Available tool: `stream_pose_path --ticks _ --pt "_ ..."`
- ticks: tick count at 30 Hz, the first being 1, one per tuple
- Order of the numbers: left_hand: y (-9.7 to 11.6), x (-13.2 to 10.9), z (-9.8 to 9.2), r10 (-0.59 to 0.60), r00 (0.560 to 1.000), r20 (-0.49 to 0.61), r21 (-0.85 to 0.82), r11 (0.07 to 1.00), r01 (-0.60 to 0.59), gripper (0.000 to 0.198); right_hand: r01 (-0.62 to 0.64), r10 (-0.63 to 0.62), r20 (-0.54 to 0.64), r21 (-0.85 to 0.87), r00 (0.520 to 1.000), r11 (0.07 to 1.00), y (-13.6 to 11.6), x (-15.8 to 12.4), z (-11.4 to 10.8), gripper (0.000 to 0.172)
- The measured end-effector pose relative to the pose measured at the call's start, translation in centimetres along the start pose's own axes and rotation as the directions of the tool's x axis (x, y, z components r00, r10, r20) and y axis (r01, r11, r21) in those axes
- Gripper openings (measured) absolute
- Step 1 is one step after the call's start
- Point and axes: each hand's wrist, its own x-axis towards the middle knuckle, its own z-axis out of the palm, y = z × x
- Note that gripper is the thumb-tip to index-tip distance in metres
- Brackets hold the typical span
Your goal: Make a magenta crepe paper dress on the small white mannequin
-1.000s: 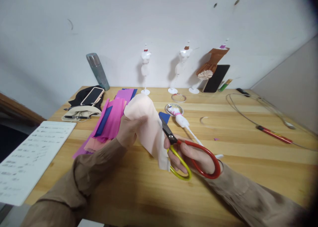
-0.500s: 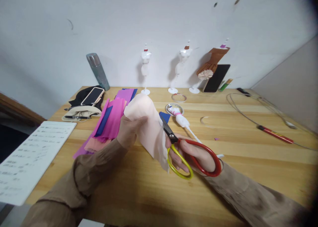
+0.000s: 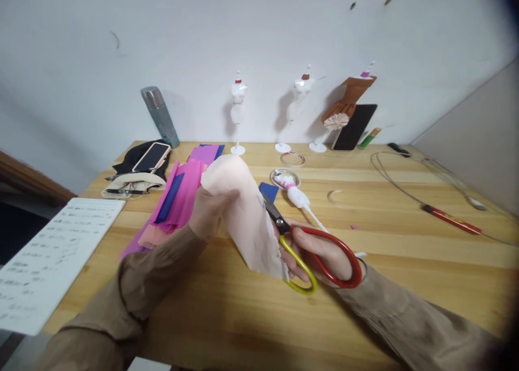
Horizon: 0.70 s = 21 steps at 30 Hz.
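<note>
Pale sheet [image 3: 247, 219] swung rightward below, left hand [image 3: 208, 213] pinching it, right hand [image 3: 321, 249] gripping scissors [image 3: 280, 223]

Swung farther across the large metal scissors [image 3: 279, 222] with red and yellow handles: loose lower corner of the thin pale pink sheet [image 3: 245, 214].
Half a second ago beside the yellow handle loop [image 3: 303, 291], now lapping over its left side.

Table [image 3: 243, 322] before me. 3 dress forms [image 3: 238, 112] stood at back, flask [image 3: 162, 118] to their left; 1 form [image 3: 299, 199] lay behind my scissors [image 3: 279, 223].
</note>
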Motion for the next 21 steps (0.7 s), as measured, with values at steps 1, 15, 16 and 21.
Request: stream_pose_path --ticks 1,15,16,21 --pt "0.0 0.0 0.0 -0.005 1.0 -0.008 -0.002 1.0 0.005 0.055 -0.003 0.003 -0.008 0.003 1.0 1.0 0.0 0.0 0.0 0.035" --pt "-0.2 -1.0 0.9 -0.063 0.998 -0.032 -0.025 0.998 0.062 0.047 0.017 -0.014 -0.024 0.102 1.0 0.995 0.0 0.2 0.6 0.039" --pt "-0.2 -1.1 0.9 -0.065 0.998 -0.026 -0.029 0.998 0.064 0.048 0.023 -0.021 -0.022 0.111 1.0 0.994 0.0 0.3 0.7 0.039" --pt "-0.2 -1.5 1.1 -0.098 0.995 -0.005 -0.043 0.994 0.098 0.048 0.018 -0.018 -0.002 0.119 1.0 0.993 -0.2 0.4 0.9 0.044"
